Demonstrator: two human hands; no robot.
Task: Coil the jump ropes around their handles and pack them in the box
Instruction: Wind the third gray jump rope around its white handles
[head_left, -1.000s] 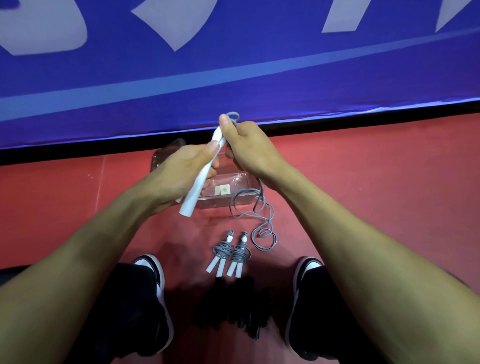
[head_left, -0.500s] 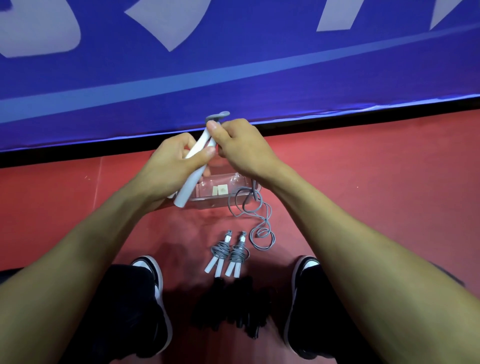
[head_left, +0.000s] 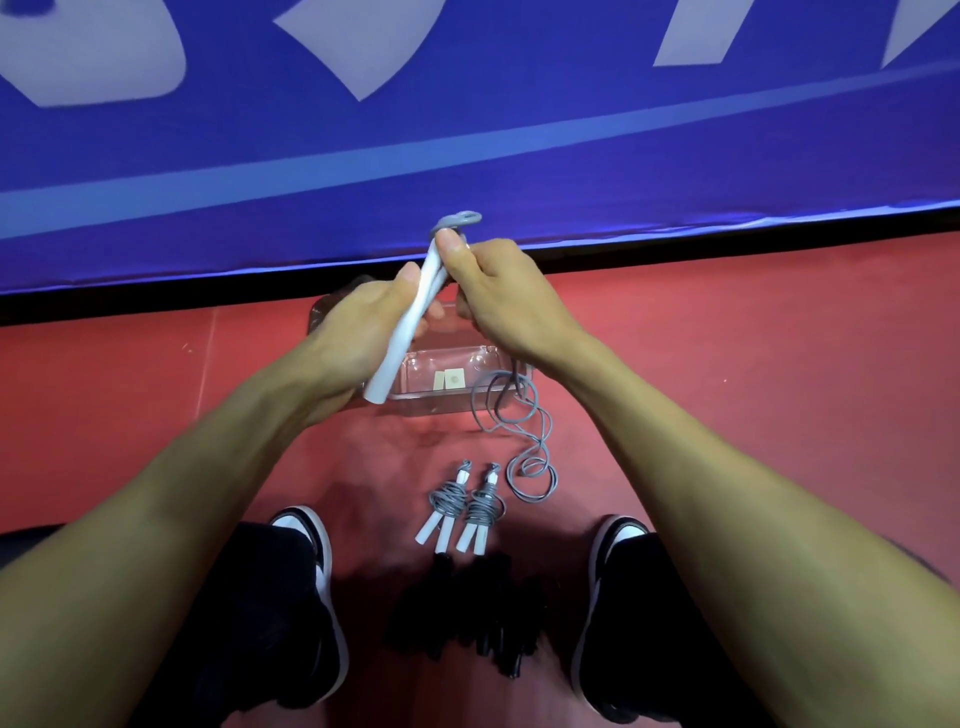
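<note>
Your left hand (head_left: 363, 327) grips the white handles (head_left: 410, 317), fingers curled round them. Your right hand (head_left: 498, 291) pinches the grey rope (head_left: 519, 415) at their top end; its slack trails below your fingers past the clear box (head_left: 452, 400). Two coiled ropes (head_left: 462, 506) lie nearer you.

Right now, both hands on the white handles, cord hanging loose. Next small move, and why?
Probably bring the right hand round for another turn of the grey cord over the white handles that the left hand grips. Only a small loop sits at the top, and most of the cord trails on the floor beside the clear box.
</note>
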